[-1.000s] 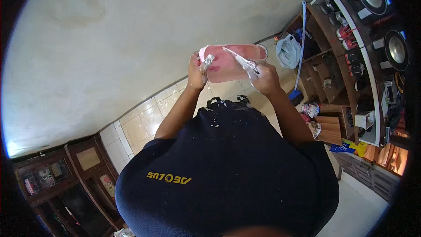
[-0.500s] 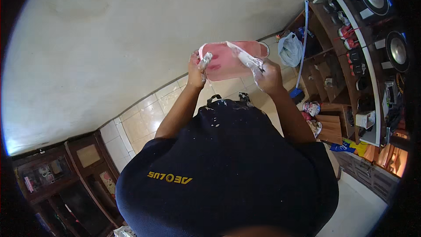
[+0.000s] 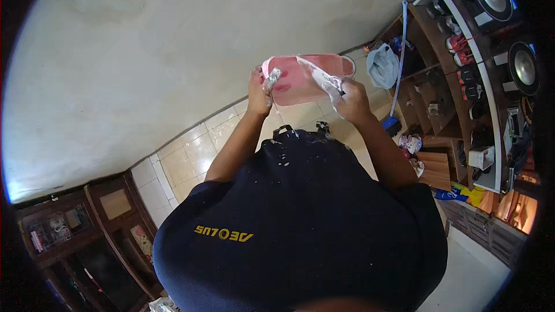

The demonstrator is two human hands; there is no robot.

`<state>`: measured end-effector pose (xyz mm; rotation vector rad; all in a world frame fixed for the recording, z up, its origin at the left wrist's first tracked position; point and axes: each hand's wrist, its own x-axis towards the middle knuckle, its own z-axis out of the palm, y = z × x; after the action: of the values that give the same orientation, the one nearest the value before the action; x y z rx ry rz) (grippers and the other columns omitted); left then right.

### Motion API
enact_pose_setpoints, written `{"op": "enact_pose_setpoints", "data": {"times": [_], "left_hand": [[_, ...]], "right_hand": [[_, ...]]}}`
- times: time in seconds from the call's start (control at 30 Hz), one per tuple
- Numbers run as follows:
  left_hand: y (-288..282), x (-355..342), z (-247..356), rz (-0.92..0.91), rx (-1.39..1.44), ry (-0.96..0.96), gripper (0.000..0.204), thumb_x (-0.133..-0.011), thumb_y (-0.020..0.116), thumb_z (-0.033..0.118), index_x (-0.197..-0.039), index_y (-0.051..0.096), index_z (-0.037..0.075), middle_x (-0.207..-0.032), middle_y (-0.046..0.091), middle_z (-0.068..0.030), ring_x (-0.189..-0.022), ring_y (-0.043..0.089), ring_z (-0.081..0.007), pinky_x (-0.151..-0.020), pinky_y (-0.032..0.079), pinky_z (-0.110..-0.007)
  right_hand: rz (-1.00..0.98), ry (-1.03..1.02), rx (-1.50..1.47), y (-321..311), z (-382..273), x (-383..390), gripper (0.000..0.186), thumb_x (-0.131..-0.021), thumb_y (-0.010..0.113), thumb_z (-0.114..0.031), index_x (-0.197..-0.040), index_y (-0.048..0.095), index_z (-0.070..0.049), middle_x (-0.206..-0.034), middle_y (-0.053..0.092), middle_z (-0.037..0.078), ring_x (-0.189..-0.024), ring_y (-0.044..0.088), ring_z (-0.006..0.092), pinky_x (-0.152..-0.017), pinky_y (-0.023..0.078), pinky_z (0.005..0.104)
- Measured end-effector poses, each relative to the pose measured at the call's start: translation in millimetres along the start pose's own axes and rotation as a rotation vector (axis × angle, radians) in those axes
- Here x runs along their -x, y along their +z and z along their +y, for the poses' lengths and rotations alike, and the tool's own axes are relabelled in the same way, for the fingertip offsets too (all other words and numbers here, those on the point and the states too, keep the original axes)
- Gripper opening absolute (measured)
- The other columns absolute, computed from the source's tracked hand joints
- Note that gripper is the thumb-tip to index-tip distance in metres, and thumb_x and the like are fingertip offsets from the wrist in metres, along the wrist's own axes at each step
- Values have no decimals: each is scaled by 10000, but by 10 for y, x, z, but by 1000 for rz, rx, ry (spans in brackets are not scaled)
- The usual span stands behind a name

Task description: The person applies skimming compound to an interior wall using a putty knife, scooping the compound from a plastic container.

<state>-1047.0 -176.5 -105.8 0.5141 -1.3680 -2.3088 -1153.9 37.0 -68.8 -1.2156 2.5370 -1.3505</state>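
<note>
My left hand (image 3: 261,89) grips the left end of a pink, flat plastic tray or board (image 3: 309,86) held in mid-air, white paste on its thumb. My right hand (image 3: 350,98) is closed on the handle of a scraper (image 3: 318,71) coated in white paste, its long blade lying over the tray and pointing toward the far left edge. The paste covers part of the right hand too. Below both hands is my dark shirt (image 3: 300,214), speckled with white near its upper part.
A pale wall (image 3: 162,58) meets a tiled floor (image 3: 191,153). On the right stand a blue broom (image 3: 390,124), a plastic bag (image 3: 381,66), shelves with shoes (image 3: 462,58) and two round speakers (image 3: 526,69). A dark wooden cabinet (image 3: 75,242) is at lower left.
Both hands, the tray and the scraper have moved slightly up since a second ago, with little change over the last half second. The grips look the same.
</note>
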Motion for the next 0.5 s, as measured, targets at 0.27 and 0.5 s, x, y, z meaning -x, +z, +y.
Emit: {"op": "enact_pose_setpoints", "data": {"times": [0.27, 0.5], "left_hand": [[21, 36, 41, 25, 98, 19, 394, -912, 613, 143, -1198, 408, -33, -1100, 574, -149, -973, 619, -226, -822, 551, -386], [4, 45, 83, 18, 117, -28, 376, -914, 601, 136, -1192, 406, -23, -1101, 572, -155, -971, 621, -231, -806, 560, -386]], "right_hand": [[83, 111, -54, 52, 12, 33, 204, -829, 637, -153, -897, 652, 38, -808, 655, 210, -733, 656, 355, -658, 518, 400], [136, 130, 57, 94, -14, 9, 182, -803, 618, -90, -918, 658, 45, -859, 664, 218, -771, 666, 362, -696, 530, 410]]}}
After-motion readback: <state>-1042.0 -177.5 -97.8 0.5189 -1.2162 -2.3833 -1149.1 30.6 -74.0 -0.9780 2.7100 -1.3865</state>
